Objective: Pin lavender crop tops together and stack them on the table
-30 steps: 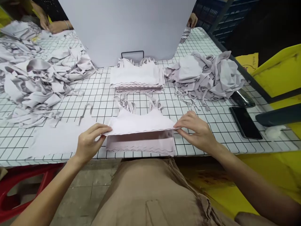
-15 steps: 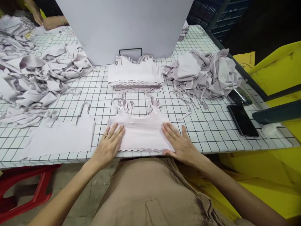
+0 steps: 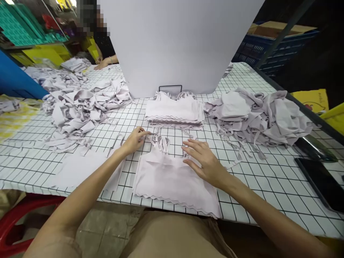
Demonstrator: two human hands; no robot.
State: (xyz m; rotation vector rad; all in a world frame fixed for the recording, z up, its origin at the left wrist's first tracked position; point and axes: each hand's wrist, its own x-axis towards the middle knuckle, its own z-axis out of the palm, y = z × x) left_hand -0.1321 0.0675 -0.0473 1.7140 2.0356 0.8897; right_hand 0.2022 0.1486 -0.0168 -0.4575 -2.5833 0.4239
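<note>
A pale pinkish-grey camisole top (image 3: 174, 179) lies flat before me, wavy hem toward the table's front edge, thin straps bunched at its top. My left hand (image 3: 135, 140) is at the left bunch of straps (image 3: 161, 143), fingers curled, fingertips closed at a loose strap end. Over the top's right straps hovers my right hand (image 3: 202, 161), open with fingers spread; it partly hides those straps. Behind the top sits a neat stack of similar tops (image 3: 173, 110). Another top (image 3: 80, 168) lies flat to the left, partly under my left forearm.
Loose heaps of the same garments lie at the left (image 3: 83, 107) and right (image 3: 258, 114) of the checked table (image 3: 126, 186). A grey-white panel (image 3: 174, 46) stands behind the stack. At right is a black phone (image 3: 322, 182). A co-worker's hand (image 3: 103, 63) shows at the far left.
Both hands have lifted from the top's sides and moved up to its straps. The top now sits slightly askew. My view has tilted upward and shifted left.
</note>
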